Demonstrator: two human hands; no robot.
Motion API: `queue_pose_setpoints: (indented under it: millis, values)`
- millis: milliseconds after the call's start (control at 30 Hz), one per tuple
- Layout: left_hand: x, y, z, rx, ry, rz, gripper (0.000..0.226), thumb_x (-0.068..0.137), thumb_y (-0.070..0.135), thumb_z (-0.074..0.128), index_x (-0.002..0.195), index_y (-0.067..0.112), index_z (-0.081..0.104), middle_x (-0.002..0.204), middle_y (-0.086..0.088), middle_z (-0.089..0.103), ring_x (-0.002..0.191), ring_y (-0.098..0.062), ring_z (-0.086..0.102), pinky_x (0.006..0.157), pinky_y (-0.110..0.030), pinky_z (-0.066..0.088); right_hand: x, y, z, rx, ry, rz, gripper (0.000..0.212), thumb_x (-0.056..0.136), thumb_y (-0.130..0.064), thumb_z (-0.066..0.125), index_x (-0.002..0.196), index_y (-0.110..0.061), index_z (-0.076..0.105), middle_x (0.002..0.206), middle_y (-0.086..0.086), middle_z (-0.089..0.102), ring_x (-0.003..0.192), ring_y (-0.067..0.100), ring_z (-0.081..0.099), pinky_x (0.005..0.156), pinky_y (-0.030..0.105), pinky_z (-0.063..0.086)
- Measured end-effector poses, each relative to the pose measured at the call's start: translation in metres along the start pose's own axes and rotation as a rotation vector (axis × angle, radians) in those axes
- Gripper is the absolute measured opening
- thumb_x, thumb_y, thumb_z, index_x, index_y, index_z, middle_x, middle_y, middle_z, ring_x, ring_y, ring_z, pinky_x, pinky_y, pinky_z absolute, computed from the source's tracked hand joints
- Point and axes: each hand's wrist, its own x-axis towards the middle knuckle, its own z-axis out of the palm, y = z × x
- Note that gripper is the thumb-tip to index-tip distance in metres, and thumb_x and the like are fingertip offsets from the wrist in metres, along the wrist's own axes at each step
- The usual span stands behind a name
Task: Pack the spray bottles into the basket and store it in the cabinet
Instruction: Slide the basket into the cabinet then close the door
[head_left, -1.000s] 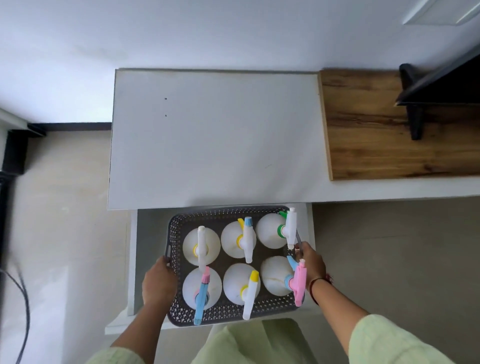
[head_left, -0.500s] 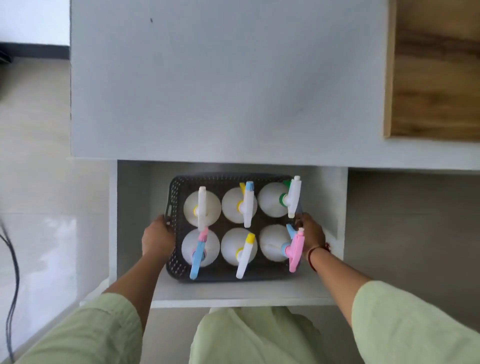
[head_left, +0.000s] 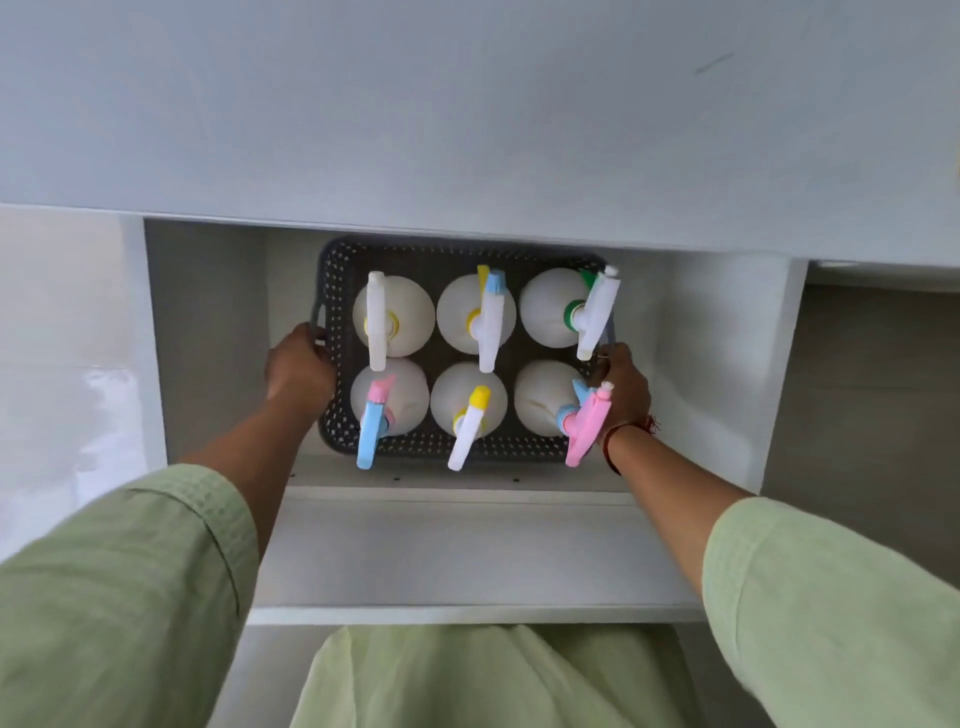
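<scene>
A dark grey perforated basket sits deep on the white cabinet shelf, under the countertop. It holds several white spray bottles upright in two rows, with white, blue, yellow, green and pink trigger heads. My left hand grips the basket's left handle. My right hand grips its right side, partly hidden behind a pink trigger head. The basket's far rim lies just below the countertop's front edge.
The white countertop overhangs the cabinet opening and fills the top of the view. White cabinet side walls stand close on both sides of the basket. Green sleeves and clothing cover the bottom of the frame.
Both hands have pushed the basket further back into the cabinet, from the shelf's front edge to under the countertop. My head has dropped lower and closer.
</scene>
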Motion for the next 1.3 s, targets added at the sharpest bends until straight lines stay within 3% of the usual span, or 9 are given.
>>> queue_pose_setpoints:
  millis: [267, 433, 567, 667, 767, 933, 1000, 1100, 1300]
  values:
    - [-0.020, -0.004, -0.013, -0.108, -0.085, -0.025, 0.039, 0.091, 0.011, 0.043, 0.130, 0.007, 0.042, 0.124, -0.024, 0.058, 0.112, -0.043, 0.055, 0.095, -0.045, 0.044, -0.002, -0.001, -0.011, 0.025, -0.068, -0.025, 0.025, 0.096, -0.020, 0.044, 0.114, -0.003, 0.049, 0.109, 0.022, 0.065, 0.100, 0.039, 0.061, 0.077, 0.032, 0.042]
    - [-0.098, -0.032, -0.045, -0.106, -0.037, -0.033, 0.049, 0.090, 0.017, 0.052, 0.136, 0.006, 0.036, 0.135, -0.025, 0.045, 0.119, -0.044, 0.048, 0.099, -0.048, 0.040, -0.035, -0.007, -0.041, 0.150, -0.066, 0.017, 0.040, 0.093, -0.023, 0.050, 0.131, -0.011, 0.041, 0.122, 0.015, 0.063, 0.109, 0.033, 0.059, 0.089, 0.033, 0.044]
    - [-0.156, -0.052, -0.066, 0.130, -0.151, 0.119, 0.062, 0.090, 0.040, 0.053, 0.141, 0.012, 0.031, 0.140, -0.019, 0.040, 0.124, -0.042, 0.045, 0.099, -0.055, 0.041, -0.079, 0.006, -0.061, 0.234, -0.115, 0.020, 0.048, 0.091, -0.034, 0.056, 0.130, -0.011, 0.042, 0.122, 0.016, 0.059, 0.110, 0.031, 0.058, 0.084, 0.028, 0.041]
    - [-0.186, -0.067, -0.072, 0.209, -0.266, 0.244, 0.091, 0.076, 0.070, 0.051, 0.145, 0.016, 0.024, 0.149, -0.012, 0.033, 0.132, -0.038, 0.039, 0.106, -0.053, 0.036, -0.117, 0.022, -0.068, 0.244, -0.223, -0.073, 0.057, 0.082, -0.048, 0.065, 0.125, -0.018, 0.045, 0.111, 0.005, 0.056, 0.105, 0.023, 0.056, 0.085, 0.029, 0.043]
    - [-0.205, -0.082, -0.068, 0.322, -0.341, 0.367, 0.119, 0.056, 0.089, 0.044, 0.148, 0.016, 0.021, 0.155, -0.009, 0.025, 0.141, -0.032, 0.029, 0.115, -0.051, 0.022, -0.149, 0.045, -0.067, 0.068, -0.350, -0.193, 0.066, 0.071, -0.053, 0.073, 0.123, -0.022, 0.046, 0.110, -0.001, 0.053, 0.106, 0.019, 0.053, 0.090, 0.031, 0.044]
    - [-0.201, -0.085, -0.060, 0.340, -0.217, 0.434, 0.113, 0.061, 0.062, 0.072, 0.149, 0.014, 0.020, 0.159, -0.013, 0.014, 0.144, -0.036, 0.021, 0.118, -0.050, 0.016, -0.175, 0.063, -0.057, -0.456, -0.609, -0.482, 0.086, 0.061, -0.074, 0.064, 0.131, -0.029, 0.042, 0.128, -0.003, 0.050, 0.119, 0.020, 0.047, 0.100, 0.039, 0.041]
    - [-0.197, -0.084, -0.061, 0.344, -0.170, 0.437, 0.118, 0.058, 0.062, 0.075, 0.150, 0.013, 0.019, 0.160, -0.016, 0.008, 0.147, -0.035, 0.013, 0.117, -0.046, 0.009, -0.175, 0.065, -0.051, -0.651, -0.599, -0.660, 0.069, 0.074, -0.060, 0.061, 0.131, -0.030, 0.040, 0.130, -0.005, 0.047, 0.121, 0.020, 0.045, 0.099, 0.037, 0.038]
    - [-0.200, -0.083, -0.062, 0.331, -0.106, 0.416, 0.121, 0.054, 0.062, 0.077, 0.149, 0.013, 0.020, 0.159, -0.020, 0.005, 0.147, -0.036, 0.005, 0.117, -0.045, 0.006, -0.171, 0.063, -0.050, -0.693, -0.509, -0.698, 0.060, 0.079, -0.036, 0.064, 0.133, -0.030, 0.039, 0.130, -0.005, 0.046, 0.122, 0.020, 0.044, 0.099, 0.034, 0.035]
    - [-0.190, -0.065, -0.069, 0.424, -0.168, 0.436, 0.128, 0.056, 0.056, 0.080, 0.151, 0.021, 0.002, 0.157, -0.014, -0.018, 0.142, -0.028, -0.020, 0.118, -0.043, -0.004, -0.166, 0.045, -0.061, -0.791, -0.448, -0.780, 0.059, 0.073, -0.025, 0.064, 0.128, -0.028, 0.044, 0.125, -0.003, 0.049, 0.116, 0.022, 0.048, 0.097, 0.035, 0.033]
